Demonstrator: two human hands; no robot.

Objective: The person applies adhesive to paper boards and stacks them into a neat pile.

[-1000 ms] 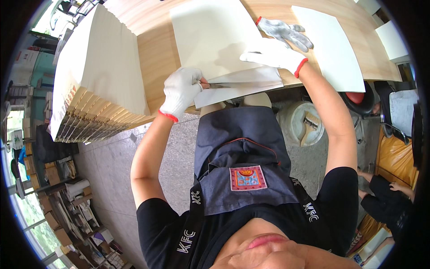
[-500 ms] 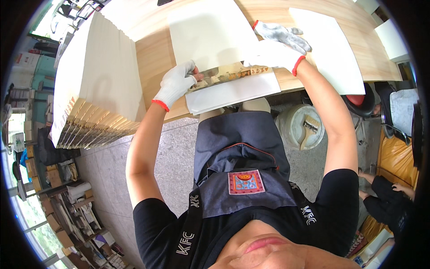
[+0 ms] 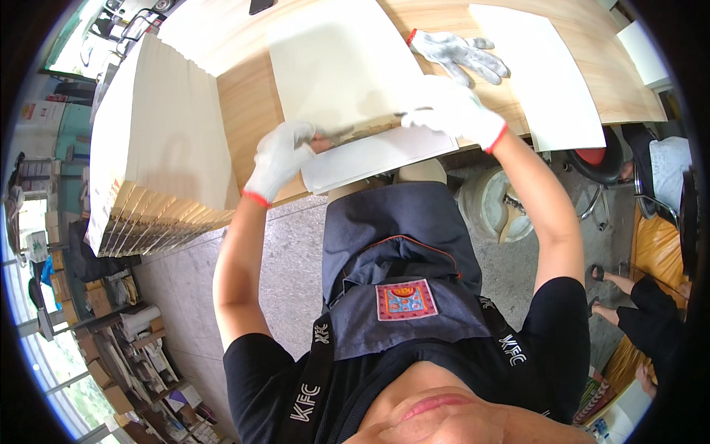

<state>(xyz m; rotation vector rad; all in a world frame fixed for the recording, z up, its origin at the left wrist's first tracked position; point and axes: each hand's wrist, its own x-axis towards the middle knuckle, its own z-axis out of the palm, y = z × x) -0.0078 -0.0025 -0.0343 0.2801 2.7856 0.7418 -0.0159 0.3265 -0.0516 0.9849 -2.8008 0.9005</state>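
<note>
Spread along table [image 3: 251, 111] from stack [image 3: 174, 126], upper left — past sheet [image 3: 340, 66], top centre, then glove [image 3: 460, 53] — to second sheet [image 3: 543, 78], upper right.

Inspector: State the illumination.

Operator: Bright, apparently daylight. The windows [image 3: 70, 385] at lower left are overexposed; the desk [image 3: 248, 111] washes out toward its upper-left end. The far right is dimmer.

Inspector: Shadows and glare?

Operator: A faint, soft shadow falls on the side of the paper stack [image 3: 176, 148]. My gloved right grip [image 3: 452, 109] is near clipping, with little surface detail.

Inspector: Sharpness and geometry?

Operator: The brown strip [image 3: 373, 128] between my right and left grip [image 3: 281, 157] is blurred; the apron patch [image 3: 407, 300] is crisp. Straight edges bow toward the black rim.
</note>
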